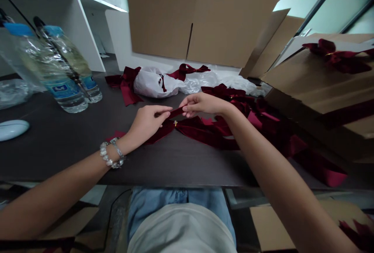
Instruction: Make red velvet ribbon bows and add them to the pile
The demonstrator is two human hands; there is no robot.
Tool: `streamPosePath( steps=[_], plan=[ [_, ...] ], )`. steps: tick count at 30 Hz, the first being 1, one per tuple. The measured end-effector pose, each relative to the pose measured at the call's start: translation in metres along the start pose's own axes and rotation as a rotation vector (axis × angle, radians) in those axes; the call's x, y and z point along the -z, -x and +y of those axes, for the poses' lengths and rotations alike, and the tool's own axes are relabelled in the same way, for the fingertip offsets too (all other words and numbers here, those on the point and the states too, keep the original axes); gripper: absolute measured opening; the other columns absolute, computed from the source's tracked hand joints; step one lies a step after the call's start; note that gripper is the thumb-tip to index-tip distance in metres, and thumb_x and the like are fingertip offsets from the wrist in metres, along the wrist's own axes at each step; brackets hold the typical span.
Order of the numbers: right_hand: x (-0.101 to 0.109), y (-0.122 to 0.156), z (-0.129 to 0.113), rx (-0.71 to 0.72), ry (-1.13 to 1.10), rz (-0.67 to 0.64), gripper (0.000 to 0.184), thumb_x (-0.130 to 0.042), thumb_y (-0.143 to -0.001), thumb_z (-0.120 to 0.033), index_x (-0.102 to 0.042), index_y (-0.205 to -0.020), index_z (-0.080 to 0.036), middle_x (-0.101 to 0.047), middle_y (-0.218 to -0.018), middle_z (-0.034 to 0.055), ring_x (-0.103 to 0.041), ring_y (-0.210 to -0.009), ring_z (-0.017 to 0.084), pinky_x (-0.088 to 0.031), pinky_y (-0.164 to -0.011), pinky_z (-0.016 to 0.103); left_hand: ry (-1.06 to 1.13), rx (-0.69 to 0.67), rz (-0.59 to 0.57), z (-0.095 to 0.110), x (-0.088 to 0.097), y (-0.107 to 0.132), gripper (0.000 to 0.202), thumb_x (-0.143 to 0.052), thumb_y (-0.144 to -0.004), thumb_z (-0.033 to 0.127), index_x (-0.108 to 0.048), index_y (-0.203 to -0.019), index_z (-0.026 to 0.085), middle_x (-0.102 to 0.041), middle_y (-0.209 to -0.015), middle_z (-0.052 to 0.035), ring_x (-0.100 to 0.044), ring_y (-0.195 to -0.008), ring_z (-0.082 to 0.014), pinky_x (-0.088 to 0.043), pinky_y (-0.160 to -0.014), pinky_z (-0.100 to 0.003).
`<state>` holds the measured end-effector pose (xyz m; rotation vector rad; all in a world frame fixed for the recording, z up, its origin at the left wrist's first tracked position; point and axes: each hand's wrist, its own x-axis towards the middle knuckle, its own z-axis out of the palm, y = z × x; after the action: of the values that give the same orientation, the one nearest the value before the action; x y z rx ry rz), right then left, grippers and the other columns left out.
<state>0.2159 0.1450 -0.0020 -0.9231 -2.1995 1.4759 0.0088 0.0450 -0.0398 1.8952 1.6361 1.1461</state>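
Note:
A dark red velvet ribbon (177,112) is stretched between my two hands, just above the dark table. My left hand (149,122) pinches its left end between thumb and fingers, and a beaded bracelet is on that wrist. With thumb and fingertips, my right hand (201,105) grips the ribbon's other end. Right below lies a dark red ribbon bow (194,130) with a small gold-coloured piece (175,124) at its middle. Part of this bow is hidden behind my left hand and right forearm. More red ribbon (263,118) is heaped beyond my right forearm.
Two water bottles (67,89) stand at the left, near a white computer mouse (14,129). Plastic bags (154,83) and red bows lie along the back. A large cardboard sheet (189,11) rises behind; a cardboard box (324,81) with a bow stands right.

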Motion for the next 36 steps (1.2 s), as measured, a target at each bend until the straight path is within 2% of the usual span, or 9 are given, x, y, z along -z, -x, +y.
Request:
streamPosePath(
  steps=[2,5,9,12,16,20,27,32,36],
  plan=[
    [-0.002,-0.002,0.001,-0.025,0.044,0.037,0.004,-0.071,-0.077,-0.016,-0.069,-0.08,-0.017,-0.071,-0.072,0.0037,-0.067,-0.062,0.015,-0.056,-0.059,0.026,-0.05,-0.036,-0.011,0.002,-0.002,0.004,0.025,-0.06,-0.082,0.036,-0.075,-0.099,0.025,-0.075,-0.078,-0.0002,-0.065,-0.064,-0.0135,-0.044,-0.061,-0.022],
    [-0.01,-0.003,0.007,0.011,0.157,0.154,0.006,-0.072,-0.075,-0.016,-0.066,-0.075,-0.016,-0.071,-0.071,0.0042,-0.066,-0.06,0.014,-0.053,-0.057,0.025,-0.196,-0.054,-0.099,0.006,-0.006,0.012,0.019,-0.06,-0.081,0.033,-0.076,-0.088,0.026,-0.076,-0.082,-0.0003,-0.067,-0.074,-0.0167,-0.044,-0.066,-0.025],
    [-0.022,-0.003,0.015,0.141,0.391,0.288,0.01,-0.075,-0.074,-0.021,-0.068,-0.076,-0.014,-0.069,-0.067,0.0029,-0.064,-0.061,0.013,-0.046,-0.056,0.023,-0.354,-0.016,-0.177,0.014,-0.01,0.02,0.023,-0.056,-0.084,0.035,-0.077,-0.091,0.028,-0.077,-0.091,-0.0002,-0.068,-0.082,-0.0209,-0.043,-0.069,-0.029],
    [-0.028,-0.003,0.015,0.206,0.442,0.335,0.009,-0.074,-0.076,-0.022,-0.07,-0.079,-0.014,-0.068,-0.069,0.0019,-0.064,-0.064,0.012,-0.045,-0.06,0.022,-0.405,-0.005,-0.192,0.018,-0.011,0.022,0.024,-0.055,-0.085,0.034,-0.077,-0.093,0.03,-0.077,-0.093,0.0007,-0.068,-0.084,-0.0214,-0.042,-0.07,-0.03],
    [-0.034,-0.006,0.014,0.247,0.488,0.35,0.005,-0.072,-0.078,-0.017,-0.07,-0.081,-0.014,-0.07,-0.075,0.0025,-0.065,-0.071,0.012,-0.045,-0.067,0.023,-0.414,0.0,-0.22,0.018,-0.012,0.02,0.024,-0.055,-0.085,0.033,-0.077,-0.093,0.029,-0.077,-0.094,0.001,-0.068,-0.084,-0.021,-0.042,-0.069,-0.03],
    [-0.037,-0.009,0.017,0.266,0.545,0.351,0.005,-0.074,-0.077,-0.015,-0.07,-0.081,-0.013,-0.07,-0.076,0.0025,-0.064,-0.071,0.012,-0.044,-0.067,0.023,-0.421,-0.02,-0.23,0.016,-0.014,0.021,0.024,-0.054,-0.086,0.033,-0.077,-0.092,0.029,-0.077,-0.095,0.0009,-0.068,-0.084,-0.0211,-0.04,-0.069,-0.03],
    [-0.036,-0.009,0.017,0.267,0.458,0.359,0.006,-0.073,-0.078,-0.016,-0.07,-0.083,-0.014,-0.07,-0.077,0.0022,-0.065,-0.073,0.012,-0.045,-0.07,0.023,-0.375,-0.056,-0.203,0.015,-0.016,0.02,0.024,-0.054,-0.086,0.033,-0.077,-0.093,0.026,-0.077,-0.094,-0.0012,-0.067,-0.082,-0.0214,-0.038,-0.068,-0.029],
    [-0.036,-0.012,0.023,0.268,0.498,0.324,0.005,-0.073,-0.079,-0.018,-0.071,-0.082,-0.014,-0.07,-0.076,0.0017,-0.063,-0.071,0.012,-0.044,-0.069,0.023,-0.331,-0.1,-0.216,0.012,-0.018,0.019,0.022,-0.056,-0.086,0.028,-0.077,-0.09,0.024,-0.077,-0.091,-0.0022,-0.067,-0.078,-0.0211,-0.041,-0.071,-0.03],
    [-0.039,-0.014,0.028,0.241,0.534,0.277,0.004,-0.072,-0.078,-0.016,-0.07,-0.081,-0.013,-0.068,-0.075,0.0014,-0.061,-0.07,0.011,-0.042,-0.068,0.022,-0.359,-0.119,-0.22,0.011,-0.021,0.02,0.023,-0.054,-0.088,0.028,-0.077,-0.091,0.024,-0.077,-0.095,-0.0019,-0.068,-0.083,-0.0226,-0.043,-0.074,-0.031]
  ],
)
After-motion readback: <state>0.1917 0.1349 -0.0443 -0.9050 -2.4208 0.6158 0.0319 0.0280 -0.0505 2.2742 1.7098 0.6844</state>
